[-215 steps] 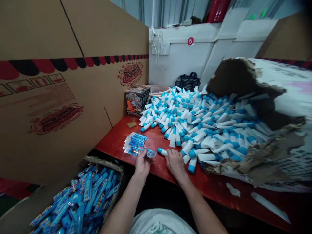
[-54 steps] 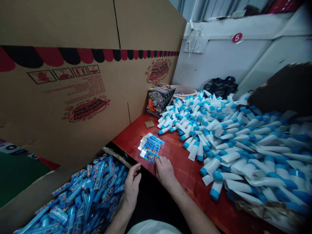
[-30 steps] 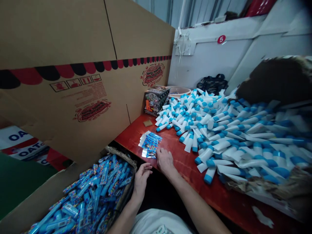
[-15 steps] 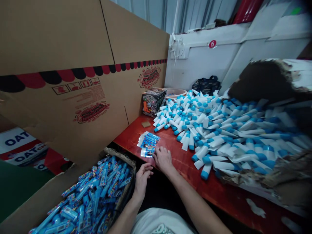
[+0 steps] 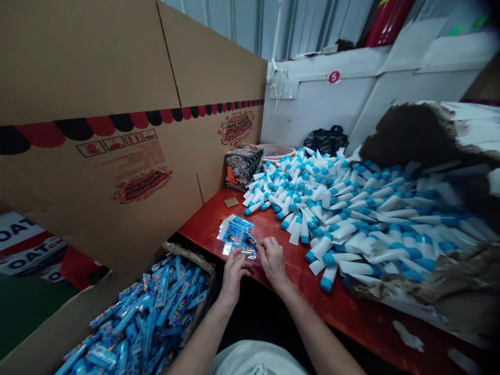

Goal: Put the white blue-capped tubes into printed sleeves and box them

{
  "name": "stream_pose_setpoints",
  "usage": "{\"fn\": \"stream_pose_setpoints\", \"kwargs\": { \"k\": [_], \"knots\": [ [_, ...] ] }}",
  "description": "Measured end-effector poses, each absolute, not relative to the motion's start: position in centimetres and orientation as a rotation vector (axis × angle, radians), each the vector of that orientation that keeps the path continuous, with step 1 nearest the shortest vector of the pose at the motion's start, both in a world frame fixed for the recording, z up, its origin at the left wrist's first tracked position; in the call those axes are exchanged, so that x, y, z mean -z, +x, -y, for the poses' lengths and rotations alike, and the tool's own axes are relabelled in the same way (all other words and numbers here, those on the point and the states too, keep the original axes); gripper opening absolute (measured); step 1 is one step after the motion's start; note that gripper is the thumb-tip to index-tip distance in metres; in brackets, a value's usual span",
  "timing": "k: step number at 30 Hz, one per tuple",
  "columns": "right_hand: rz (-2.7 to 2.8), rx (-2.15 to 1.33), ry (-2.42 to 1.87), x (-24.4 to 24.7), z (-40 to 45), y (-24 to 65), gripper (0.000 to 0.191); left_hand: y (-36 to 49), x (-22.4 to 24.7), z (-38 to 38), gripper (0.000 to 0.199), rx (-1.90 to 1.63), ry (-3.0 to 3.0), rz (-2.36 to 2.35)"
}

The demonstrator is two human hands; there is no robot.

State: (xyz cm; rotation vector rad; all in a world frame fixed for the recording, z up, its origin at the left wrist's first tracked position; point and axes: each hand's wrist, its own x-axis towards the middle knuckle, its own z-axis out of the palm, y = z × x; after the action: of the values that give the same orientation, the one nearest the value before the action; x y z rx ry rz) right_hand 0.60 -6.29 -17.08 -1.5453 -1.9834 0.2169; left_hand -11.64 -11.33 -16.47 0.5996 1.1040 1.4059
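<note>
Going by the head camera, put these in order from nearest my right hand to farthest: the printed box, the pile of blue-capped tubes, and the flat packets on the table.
From the right hand:
1. Flat packets: at its fingertips, to its left.
2. Pile of blue-capped tubes: just ahead, to its right.
3. Printed box: at the far end of the red table, by the cardboard.

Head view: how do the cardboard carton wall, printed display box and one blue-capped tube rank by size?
Cardboard carton wall, then printed display box, then blue-capped white tube; the tube lies nearer the camera, so that last order is unsure.
</note>
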Motion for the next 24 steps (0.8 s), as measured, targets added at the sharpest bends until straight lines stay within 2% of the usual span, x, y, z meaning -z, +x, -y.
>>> {"fn": "stream_pose_setpoints", "kwargs": {
  "k": [4,9,12,18,24],
  "knots": [
    [1.779,-0.416,-1.375,16.2,7.4,2.1,0.020,-8.9,15.4,8.9,0.033,-1.423,0.546,-0.895],
    [1.244,-1.185,-1.196,16.4,6.7,4.3,0.046,-7.0,15.5,7.6,0.036,-1.375,0.476,-0.797],
    [1.155,-1.451,-1.114,16.3,6.4,5.1,0.041,-6.9,15.7,7.3,0.037,-1.315,0.513,-0.822],
    [0.920,-1.649,-0.937,15.1,6.4,6.0,0.034,-8.2,15.4,6.4,0.042,-1.218,0.612,-0.870],
    [0.935,-1.590,-0.969,15.7,6.0,5.9,0.032,-8.7,15.0,5.8,0.030,-1.142,0.660,-0.819]
  ]
}}
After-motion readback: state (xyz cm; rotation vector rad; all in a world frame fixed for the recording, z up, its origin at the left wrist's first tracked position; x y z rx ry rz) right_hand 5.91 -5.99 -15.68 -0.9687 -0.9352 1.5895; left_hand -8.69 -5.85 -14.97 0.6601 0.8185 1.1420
